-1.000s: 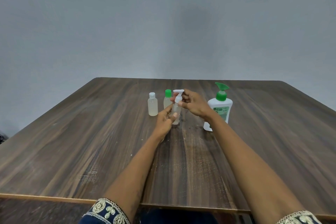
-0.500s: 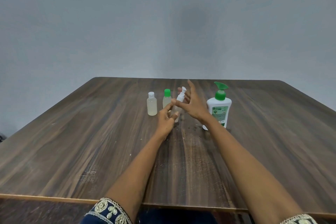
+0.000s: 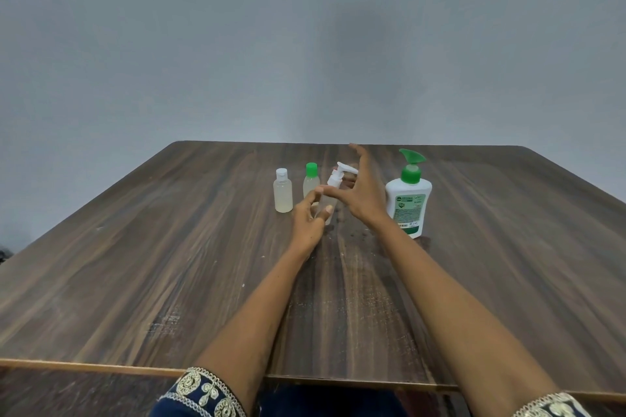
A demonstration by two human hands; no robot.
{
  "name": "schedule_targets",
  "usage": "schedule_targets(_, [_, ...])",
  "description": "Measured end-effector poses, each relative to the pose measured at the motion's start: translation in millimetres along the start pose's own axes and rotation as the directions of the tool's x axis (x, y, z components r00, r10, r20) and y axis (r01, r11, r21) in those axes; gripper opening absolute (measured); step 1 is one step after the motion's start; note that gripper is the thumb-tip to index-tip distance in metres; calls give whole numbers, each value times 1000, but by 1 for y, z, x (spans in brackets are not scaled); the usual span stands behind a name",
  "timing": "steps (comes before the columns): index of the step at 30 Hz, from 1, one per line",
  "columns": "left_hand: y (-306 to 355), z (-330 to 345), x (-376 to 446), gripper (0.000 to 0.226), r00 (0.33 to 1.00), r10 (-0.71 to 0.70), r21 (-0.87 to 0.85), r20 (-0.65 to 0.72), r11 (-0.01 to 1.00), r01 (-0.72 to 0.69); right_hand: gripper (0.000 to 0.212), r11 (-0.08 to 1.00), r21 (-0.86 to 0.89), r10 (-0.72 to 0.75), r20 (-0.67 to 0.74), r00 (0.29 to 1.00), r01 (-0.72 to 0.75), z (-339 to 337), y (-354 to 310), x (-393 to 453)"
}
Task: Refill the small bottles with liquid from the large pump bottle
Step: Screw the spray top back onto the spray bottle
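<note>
Three small bottles stand in a row at mid-table: a white-capped bottle, a green-capped bottle and a small clear bottle with a white pump head. My left hand holds the lower body of that small pump bottle between thumb and fingers. My right hand hovers just right of it with fingers straight and spread, the thumb reaching towards the bottle's neck. The large white pump bottle with a green pump stands upright to the right of my right wrist.
The dark wooden table runs back to a plain grey wall. Small wet spots lie on the wood between the small pump bottle and the large bottle. The near table edge crosses below my forearms.
My right hand has let go of the small bottle's white pump head and spread its fingers open. My left hand has stayed on the bottle's body.
</note>
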State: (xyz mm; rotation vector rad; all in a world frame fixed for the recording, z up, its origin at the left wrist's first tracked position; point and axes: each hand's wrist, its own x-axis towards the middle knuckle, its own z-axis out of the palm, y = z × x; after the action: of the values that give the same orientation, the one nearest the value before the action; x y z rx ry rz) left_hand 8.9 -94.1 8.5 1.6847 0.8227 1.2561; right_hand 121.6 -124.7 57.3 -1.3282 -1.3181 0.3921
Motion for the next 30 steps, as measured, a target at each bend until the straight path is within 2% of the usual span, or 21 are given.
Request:
schedule_targets(2, [-1, 0, 2, 30, 1000, 10, -6, -1, 1000, -10, 95, 992, 121, -25, 44, 999, 20, 3, 2, -2])
schedule_targets(4, [1, 0, 3, 34, 1000, -6, -20, 7, 1000, 6, 84, 985, 173, -33, 41, 999, 26, 4, 5, -1])
schedule_targets(6, [3, 2, 4, 39, 1000, -9, -3, -2, 1000, 9, 78, 987, 162, -8, 14, 1000, 6, 3, 5, 2])
schedule_targets(11, [3, 6, 4, 43, 994, 38, 129, -102, 991, -25, 81, 997, 66, 43, -133, 990, -35, 5, 5, 5])
schedule_targets(14, [5, 4, 3, 43, 995, 16, 84, -97, 996, -8, 83, 997, 72, 29, -160, 987, -18, 5, 5, 5])
schedule_targets(16, [7, 1, 2, 43, 999, 0, 5, -36, 1000, 0, 83, 992, 124, 21, -86, 996, -10, -1, 5, 5])
schedule_targets(19, [7, -1, 6, 41, 995, -41, -50, 89, 998, 45, 76, 963, 268, 0, 128, 992, -34, -9, 1, 5])
schedule_targets(21, [7, -1, 6, 36, 985, -89, -102, 150, 989, 105, 72, 946, 319, 4, 187, 982, -65, -10, -2, 5])
schedule_targets(23, [7, 2, 5, 33, 982, -101, -130, 157, 984, 122, 73, 952, 287, 62, 153, 986, -104, -9, -5, 5])
schedule_targets(26, [4, 8, 5, 40, 990, -120, -79, 74, 989, 126, 77, 983, 124, 139, -18, 990, -136, 2, -3, 5])
schedule_targets(28, [1, 12, 5, 45, 991, -129, -40, 30, 991, 130, 79, 980, 130, 160, -89, 983, -148, 9, -2, 4])
schedule_targets(30, [-1, 13, 4, 45, 992, -125, -30, -4, 992, 125, 80, 978, 137, 174, -93, 980, -160, 11, -3, 1])
